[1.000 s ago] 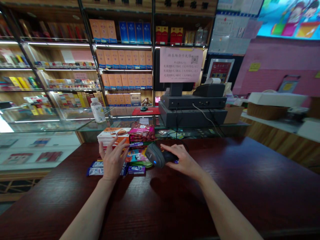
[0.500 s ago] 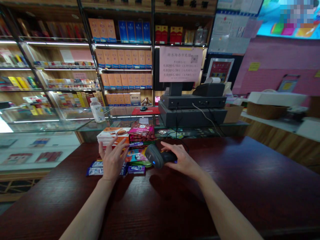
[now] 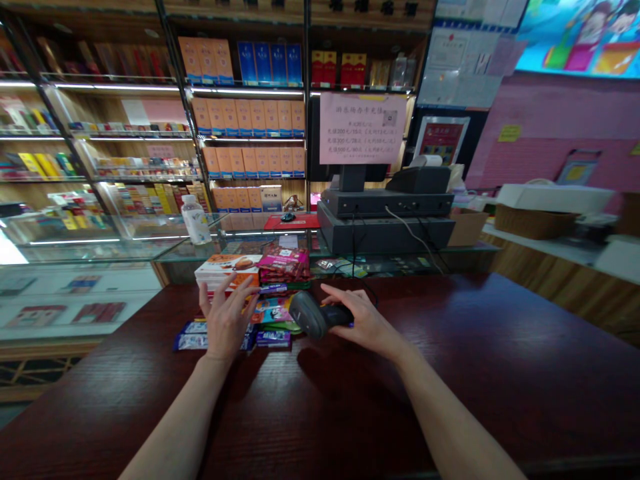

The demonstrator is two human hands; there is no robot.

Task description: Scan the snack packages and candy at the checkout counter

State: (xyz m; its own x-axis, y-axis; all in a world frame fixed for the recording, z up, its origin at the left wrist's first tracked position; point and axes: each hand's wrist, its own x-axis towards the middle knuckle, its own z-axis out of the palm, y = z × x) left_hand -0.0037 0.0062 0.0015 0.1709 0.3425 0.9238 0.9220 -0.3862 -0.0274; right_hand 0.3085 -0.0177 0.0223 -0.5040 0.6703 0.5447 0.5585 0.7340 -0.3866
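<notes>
My right hand (image 3: 367, 325) grips the handle of a black barcode scanner (image 3: 311, 316), its head pointing left towards the snacks, index finger stretched along the top. My left hand (image 3: 227, 320) has its fingers spread above the snack packets, and I see nothing held in it. Under and beside it lie blue-and-white wrapped bars (image 3: 193, 341), a purple packet (image 3: 273, 339) and a colourful blue-orange packet (image 3: 273, 311). Behind these are a white-and-orange box (image 3: 225, 267) and magenta-brown snack bags (image 3: 285, 262). The left hand covers part of the packets.
A dark wooden counter (image 3: 480, 373) spreads around my arms. Beyond it stand a cash register (image 3: 385, 220) with a paper sign (image 3: 361, 128) on its screen, and a plastic bottle (image 3: 195, 220) on the glass case. A cable runs down behind the scanner.
The blue light on the scanner's head has gone out. Both hands and the snacks stay almost where they were.
</notes>
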